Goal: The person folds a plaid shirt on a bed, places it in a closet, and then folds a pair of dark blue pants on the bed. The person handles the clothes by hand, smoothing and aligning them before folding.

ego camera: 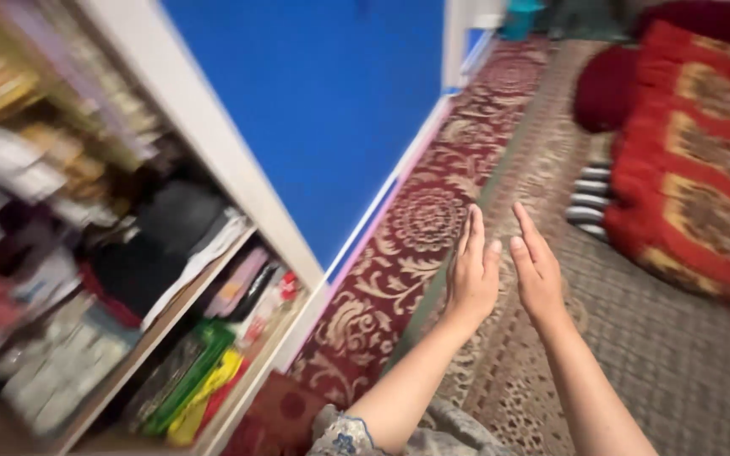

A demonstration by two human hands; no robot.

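Over the patterned carpet (433, 228), left hand (472, 274) and right hand (537, 270) hover side by side, flat, fingers straight, holding nothing. Open shelf unit (213, 219) with stacked clothes (158, 241) lies off to the left, nearer the left hand. Blue wall (314, 93) ahead; red cushions (694, 160) right.

Shelves (111, 279) left of hands (504, 270)
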